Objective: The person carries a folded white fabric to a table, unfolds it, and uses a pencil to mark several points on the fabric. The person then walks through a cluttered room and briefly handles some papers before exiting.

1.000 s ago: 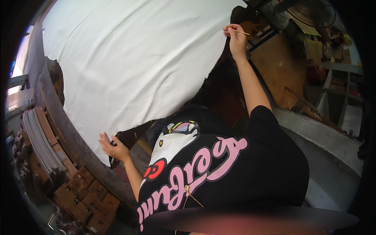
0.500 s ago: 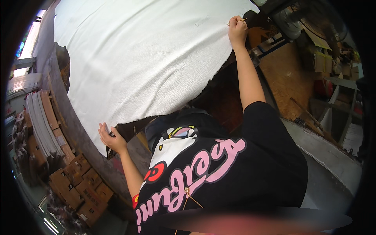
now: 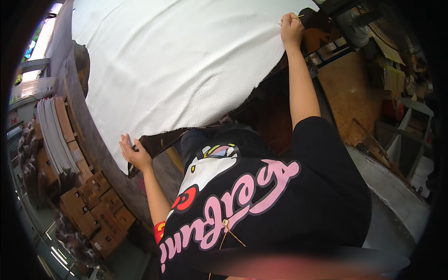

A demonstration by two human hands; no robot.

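Note:
A large white sheet of grained leather (image 3: pixel 177 70), wrinkled and with an irregular rough edge, spreads in front of me. My left hand (image 3: pixel 136 155) rests at its near left corner, fingers stretched out and apart over the edge. At the far right edge my right hand (image 3: pixel 291 32) is closed around a thin, light-coloured stick (image 3: pixel 298 17) like a slim pen. Its lower end lies close to the leather. A faint drawn mark shows on the sheet to the left of that hand.
Stacked cardboard boxes (image 3: pixel 100 214) stand on the left, below upright white sheets (image 3: pixel 56 140). A fan (image 3: pixel 387 30) is at the far right, near a dark blue metal frame (image 3: pixel 333 53). A grey ledge (image 3: pixel 396 186) lies to my right.
The whole view has shifted slightly, so the leather sits a little higher and further right in the picture. Both hands keep about the same places on it.

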